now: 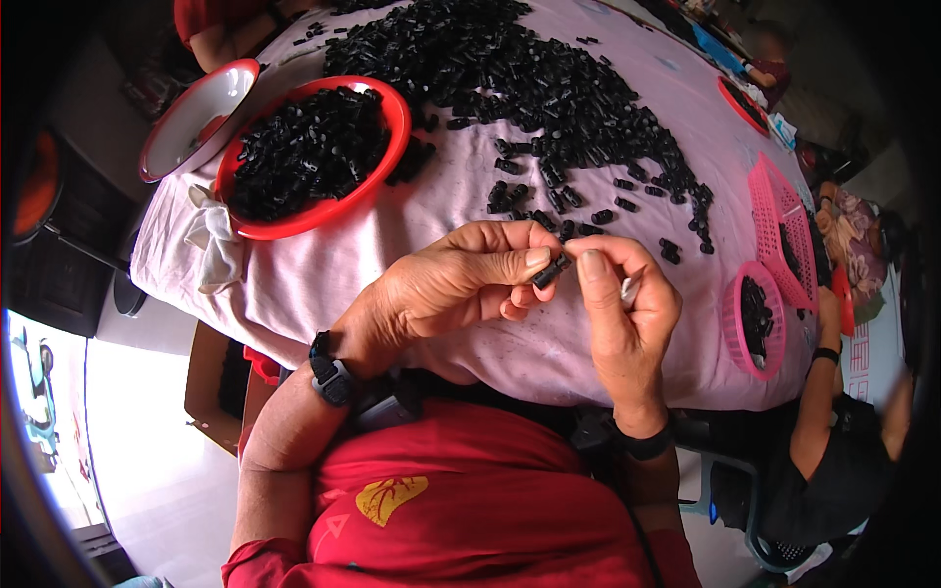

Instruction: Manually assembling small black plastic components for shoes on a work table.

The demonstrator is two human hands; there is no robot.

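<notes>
Between the thumb and fingers of my left hand (456, 279) is a small black cylindrical plastic part (551, 272), held tilted above the pink cloth. My right hand (632, 318) is closed beside it, thumb and forefinger pinched close to the part's upper end. A small white object (629, 289) shows among the right hand's curled fingers; its kind is unclear. Just beyond my hands, loose black plastic parts (603, 217) lie scattered, spreading from a large heap (470, 69) of the same kind.
A red basin (400, 118) full of black parts stands at left, with a white, red-rimmed basin (176, 137) and a white cloth (214, 245) nearby. Pink baskets (745, 338) sit at the right edge of the pink tablecloth (676, 367). Other people sit around the table.
</notes>
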